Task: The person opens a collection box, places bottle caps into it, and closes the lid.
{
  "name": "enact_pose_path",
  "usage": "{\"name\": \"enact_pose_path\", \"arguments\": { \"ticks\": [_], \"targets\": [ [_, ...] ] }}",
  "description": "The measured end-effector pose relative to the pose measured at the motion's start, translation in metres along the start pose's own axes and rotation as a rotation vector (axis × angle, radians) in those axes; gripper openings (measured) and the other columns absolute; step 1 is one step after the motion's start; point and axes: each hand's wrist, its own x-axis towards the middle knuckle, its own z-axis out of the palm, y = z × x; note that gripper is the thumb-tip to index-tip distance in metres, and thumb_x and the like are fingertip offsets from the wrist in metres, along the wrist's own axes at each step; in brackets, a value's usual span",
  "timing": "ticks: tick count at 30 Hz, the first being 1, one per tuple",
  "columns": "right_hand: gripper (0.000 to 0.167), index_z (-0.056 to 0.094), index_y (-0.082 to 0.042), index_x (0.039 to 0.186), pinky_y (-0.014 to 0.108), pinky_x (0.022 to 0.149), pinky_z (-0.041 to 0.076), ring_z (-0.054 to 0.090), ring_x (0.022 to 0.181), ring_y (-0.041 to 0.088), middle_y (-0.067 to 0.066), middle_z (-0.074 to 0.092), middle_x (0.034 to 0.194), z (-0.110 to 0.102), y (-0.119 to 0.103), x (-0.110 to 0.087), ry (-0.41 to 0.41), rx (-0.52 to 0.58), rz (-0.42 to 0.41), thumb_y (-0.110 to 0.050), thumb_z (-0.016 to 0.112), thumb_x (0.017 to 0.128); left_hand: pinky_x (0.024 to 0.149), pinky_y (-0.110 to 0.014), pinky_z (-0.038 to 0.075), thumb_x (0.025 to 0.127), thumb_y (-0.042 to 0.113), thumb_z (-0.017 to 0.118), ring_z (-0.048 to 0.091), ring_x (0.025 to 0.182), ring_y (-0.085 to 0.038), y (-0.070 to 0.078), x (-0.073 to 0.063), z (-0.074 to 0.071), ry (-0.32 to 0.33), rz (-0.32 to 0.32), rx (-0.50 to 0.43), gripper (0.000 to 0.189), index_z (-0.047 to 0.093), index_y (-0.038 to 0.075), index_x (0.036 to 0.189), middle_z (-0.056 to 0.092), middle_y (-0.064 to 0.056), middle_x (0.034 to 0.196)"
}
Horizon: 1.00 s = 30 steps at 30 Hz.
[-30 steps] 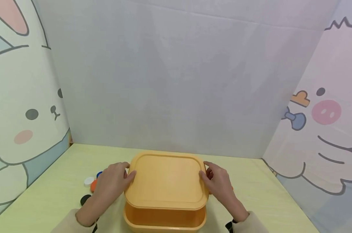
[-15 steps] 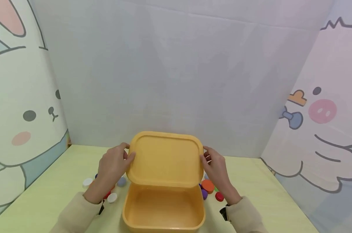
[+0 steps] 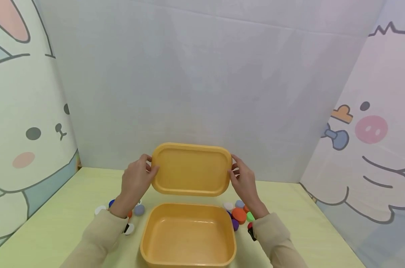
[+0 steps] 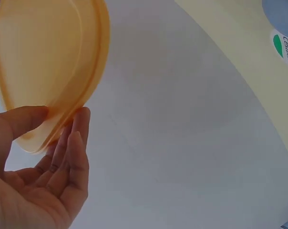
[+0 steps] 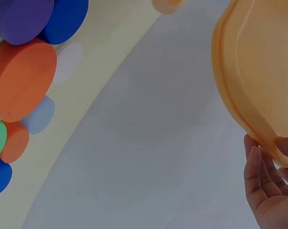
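Note:
A yellow-orange rectangular lid (image 3: 192, 170) with rounded corners is held up in the air, tilted with its broad face toward me. My left hand (image 3: 136, 181) pinches its left edge, thumb on the near face and fingers behind, as the left wrist view shows on the lid (image 4: 44, 57). At the opposite edge, my right hand (image 3: 245, 183) grips in the same way; its thumb and fingers show at the lid (image 5: 258, 71) in the right wrist view. Below and nearer to me, an uncovered box (image 3: 189, 236) of the same colour stands on the table, its inside bare.
Bottle caps in several colours lie on the table (image 3: 309, 227) on both sides of the box, including an orange cap (image 3: 239, 215), a purple cap (image 3: 235, 224) and a grey-blue cap (image 3: 139, 210). A grey cloth wall (image 3: 202, 85) rises behind; printed cartoon panels flank it.
Both hands have lifted the lid up and away from me, off the box. The lid leans more steeply now, and the box's inside and more caps have come into view.

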Motion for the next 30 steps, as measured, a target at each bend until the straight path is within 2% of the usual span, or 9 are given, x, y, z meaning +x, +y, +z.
{"name": "enact_pose_path", "arguments": {
  "ticks": [5, 9, 16, 22, 26, 30],
  "targets": [
    [0.04, 0.05, -0.005, 0.119, 0.029, 0.058, 0.055, 0.065, 0.065, 0.019, 0.011, 0.063, 0.086, 0.008, 0.01, -0.001, 0.007, 0.009, 0.008, 0.001, 0.062, 0.081, 0.045, -0.025, 0.043, 0.085, 0.023, 0.061, 0.06, 0.058, -0.02, -0.009, 0.007, 0.013, 0.002, 0.031, -0.032, 0.027, 0.054, 0.002, 0.101, 0.065, -0.012, 0.078],
    [0.032, 0.049, -0.005, 0.111, 0.029, 0.06, 0.055, 0.066, 0.071, 0.021, 0.012, 0.062, 0.091, 0.017, 0.017, -0.006, -0.031, -0.013, 0.011, 0.001, 0.061, 0.082, 0.046, -0.025, 0.044, 0.085, 0.02, 0.061, 0.06, 0.058, -0.019, -0.017, 0.008, 0.025, -0.01, 0.047, -0.059, 0.022, 0.054, 0.002, 0.096, 0.066, -0.013, 0.079],
    [0.026, 0.049, -0.004, 0.101, 0.026, 0.06, 0.055, 0.067, 0.077, 0.023, 0.011, 0.061, 0.089, 0.031, 0.028, -0.015, -0.078, -0.042, -0.001, 0.004, 0.063, 0.079, 0.041, -0.023, 0.038, 0.085, 0.011, 0.059, 0.049, 0.044, -0.012, -0.03, 0.009, 0.044, -0.062, 0.058, -0.076, 0.013, 0.053, 0.003, 0.094, 0.063, -0.012, 0.069],
    [0.025, 0.05, -0.005, 0.095, 0.026, 0.058, 0.055, 0.067, 0.077, 0.024, 0.01, 0.062, 0.085, 0.04, 0.038, -0.023, -0.107, -0.023, -0.044, 0.007, 0.062, 0.078, 0.04, -0.023, 0.034, 0.082, 0.004, 0.059, 0.043, 0.043, -0.012, -0.037, 0.007, 0.053, -0.129, 0.061, -0.073, 0.009, 0.053, 0.0, 0.088, 0.055, -0.008, 0.061],
    [0.024, 0.051, -0.006, 0.094, 0.026, 0.059, 0.055, 0.067, 0.077, 0.024, 0.009, 0.063, 0.084, 0.046, 0.046, -0.029, -0.112, -0.035, -0.116, 0.008, 0.06, 0.077, 0.043, -0.023, 0.037, 0.082, 0.003, 0.061, 0.046, 0.047, -0.013, -0.04, 0.007, 0.056, -0.168, 0.037, -0.067, 0.009, 0.053, 0.0, 0.086, 0.056, -0.009, 0.065],
    [0.024, 0.055, -0.009, 0.098, 0.028, 0.063, 0.055, 0.067, 0.079, 0.021, 0.006, 0.066, 0.086, 0.047, 0.05, -0.032, -0.142, -0.062, -0.139, 0.006, 0.059, 0.08, 0.046, -0.024, 0.04, 0.082, 0.002, 0.061, 0.049, 0.05, -0.014, -0.042, 0.007, 0.06, -0.205, 0.017, -0.059, 0.011, 0.053, -0.001, 0.087, 0.057, -0.012, 0.07]
  ]
}}
